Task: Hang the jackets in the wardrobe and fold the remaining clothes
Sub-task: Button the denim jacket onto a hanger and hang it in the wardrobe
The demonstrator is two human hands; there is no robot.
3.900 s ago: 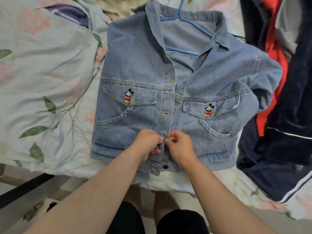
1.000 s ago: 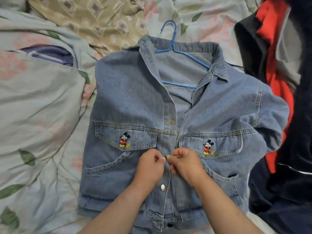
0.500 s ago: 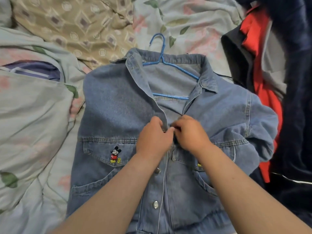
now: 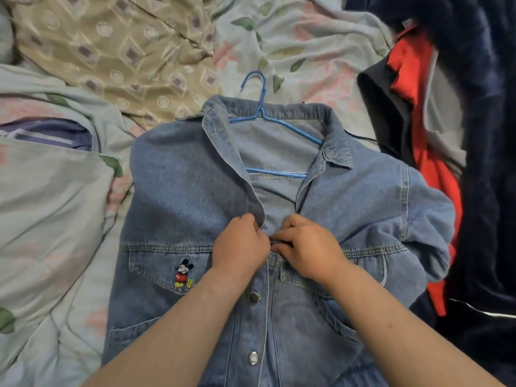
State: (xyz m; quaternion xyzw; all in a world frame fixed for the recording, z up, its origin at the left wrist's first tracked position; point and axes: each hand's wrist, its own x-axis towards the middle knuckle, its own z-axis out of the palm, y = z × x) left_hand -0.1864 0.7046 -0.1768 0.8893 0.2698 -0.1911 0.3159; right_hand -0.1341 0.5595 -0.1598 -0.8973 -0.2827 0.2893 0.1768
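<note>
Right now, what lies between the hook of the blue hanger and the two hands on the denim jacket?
In the head view, only the denim jacket itself: its open collar and inner back panel, crossed by the blue hanger's lower bar, above the left hand and right hand.

Floral bedsheet (image 4: 321, 51) w/ tan patterned pillow (image 4: 111, 46).

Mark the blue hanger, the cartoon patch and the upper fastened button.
blue hanger (image 4: 289, 129), head view, right sloping arm.
cartoon patch (image 4: 183, 273), head view, figure's body.
upper fastened button (image 4: 253, 297), head view, button's centre.
</note>
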